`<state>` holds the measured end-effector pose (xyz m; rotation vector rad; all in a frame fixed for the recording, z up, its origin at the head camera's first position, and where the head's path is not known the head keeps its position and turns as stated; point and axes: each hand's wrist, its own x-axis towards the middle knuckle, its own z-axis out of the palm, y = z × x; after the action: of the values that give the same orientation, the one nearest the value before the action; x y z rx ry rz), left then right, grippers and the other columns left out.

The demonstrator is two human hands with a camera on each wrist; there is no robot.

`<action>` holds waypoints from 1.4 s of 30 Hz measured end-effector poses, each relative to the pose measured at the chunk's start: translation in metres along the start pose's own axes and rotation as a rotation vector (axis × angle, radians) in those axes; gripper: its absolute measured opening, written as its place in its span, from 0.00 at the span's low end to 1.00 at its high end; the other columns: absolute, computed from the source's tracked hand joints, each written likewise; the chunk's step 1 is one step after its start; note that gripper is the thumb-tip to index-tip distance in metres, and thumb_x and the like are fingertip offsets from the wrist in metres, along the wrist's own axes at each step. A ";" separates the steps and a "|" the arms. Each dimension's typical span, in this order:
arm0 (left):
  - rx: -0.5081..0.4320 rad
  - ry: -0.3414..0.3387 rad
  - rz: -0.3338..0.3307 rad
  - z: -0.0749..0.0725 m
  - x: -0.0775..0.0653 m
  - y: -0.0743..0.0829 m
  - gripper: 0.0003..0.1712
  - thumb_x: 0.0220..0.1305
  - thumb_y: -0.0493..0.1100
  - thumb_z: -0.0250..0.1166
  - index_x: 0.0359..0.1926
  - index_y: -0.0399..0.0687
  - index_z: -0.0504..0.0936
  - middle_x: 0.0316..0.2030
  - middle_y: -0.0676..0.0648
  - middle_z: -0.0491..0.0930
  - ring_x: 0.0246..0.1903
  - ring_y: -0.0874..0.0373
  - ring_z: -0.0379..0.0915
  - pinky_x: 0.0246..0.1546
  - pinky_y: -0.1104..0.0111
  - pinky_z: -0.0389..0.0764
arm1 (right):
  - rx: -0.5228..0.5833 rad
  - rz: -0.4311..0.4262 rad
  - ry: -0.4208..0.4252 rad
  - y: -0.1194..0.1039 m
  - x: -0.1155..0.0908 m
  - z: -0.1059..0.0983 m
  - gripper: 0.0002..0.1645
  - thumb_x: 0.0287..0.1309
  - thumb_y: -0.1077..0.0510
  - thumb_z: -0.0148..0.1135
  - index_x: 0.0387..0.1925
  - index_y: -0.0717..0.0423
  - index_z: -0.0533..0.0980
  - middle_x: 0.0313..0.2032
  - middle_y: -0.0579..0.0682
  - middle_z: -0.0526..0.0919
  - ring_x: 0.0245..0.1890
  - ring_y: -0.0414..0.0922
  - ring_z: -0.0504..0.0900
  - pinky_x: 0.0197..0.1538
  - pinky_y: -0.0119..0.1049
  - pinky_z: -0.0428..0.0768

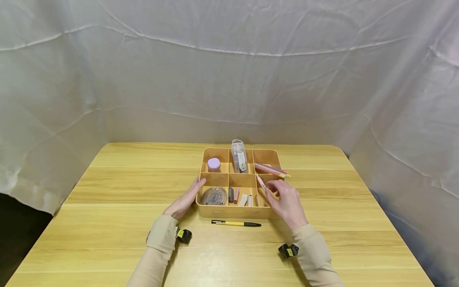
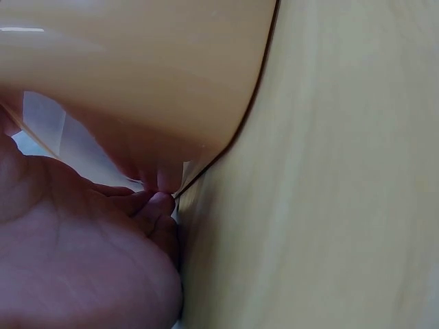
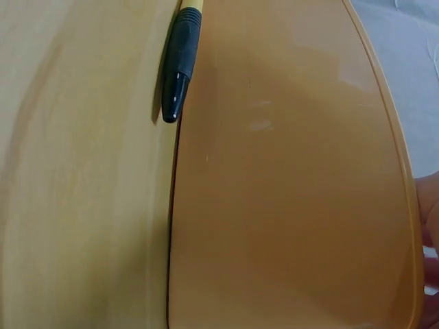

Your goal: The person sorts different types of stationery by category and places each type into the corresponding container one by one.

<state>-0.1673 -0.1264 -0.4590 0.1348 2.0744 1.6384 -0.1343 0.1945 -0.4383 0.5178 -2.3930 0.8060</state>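
An orange six-compartment organizer box (image 1: 238, 211) stands on the table. My left hand (image 1: 186, 198) rests against its left side, thumb near the rim; in the left wrist view the fingers (image 2: 161, 205) touch the box's outer wall. Over the front right compartment my right hand (image 1: 287, 199) pinches a slim white and pink pen (image 1: 261, 183) by its lower end, and the pen slants up to the left. Only part of the right hand's fingers (image 3: 430, 212) shows at the edge of the right wrist view, beyond the box rim. A yellow and black pen (image 1: 236, 223) lies before the box.
Inside the box are a purple-lidded container (image 1: 214, 164), a clear case (image 1: 239, 156), several colored pencils (image 1: 271, 170), a round clear dish (image 1: 214, 196), a dark grey oval piece (image 1: 231, 195), a pink stick (image 1: 236, 195) and whitish blocks (image 1: 243, 200). Grey cloth (image 1: 229, 91) hangs around the table.
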 end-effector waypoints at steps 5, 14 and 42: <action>-0.001 0.003 0.000 0.000 0.000 0.000 0.50 0.76 0.70 0.35 0.79 0.48 0.22 0.80 0.43 0.17 0.79 0.44 0.11 0.77 0.41 0.25 | 0.062 -0.170 0.089 -0.006 0.003 -0.003 0.12 0.46 0.73 0.73 0.35 0.64 0.83 0.32 0.54 0.87 0.32 0.47 0.86 0.36 0.38 0.86; -0.008 0.005 0.009 0.000 0.001 0.000 0.49 0.76 0.69 0.35 0.79 0.48 0.22 0.80 0.43 0.18 0.79 0.45 0.12 0.78 0.42 0.25 | 0.367 -0.382 -0.051 -0.025 0.006 -0.012 0.14 0.45 0.78 0.68 0.35 0.64 0.84 0.28 0.54 0.89 0.25 0.39 0.84 0.33 0.20 0.82; 0.001 0.000 0.007 0.000 -0.001 0.001 0.50 0.76 0.70 0.35 0.79 0.48 0.22 0.80 0.44 0.17 0.79 0.45 0.11 0.78 0.42 0.25 | 0.180 -0.237 -0.730 -0.055 -0.011 0.004 0.12 0.60 0.67 0.66 0.45 0.62 0.86 0.40 0.56 0.91 0.24 0.30 0.81 0.32 0.18 0.79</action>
<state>-0.1670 -0.1263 -0.4582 0.1432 2.0771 1.6412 -0.0993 0.1524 -0.4242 1.3314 -2.8213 0.8220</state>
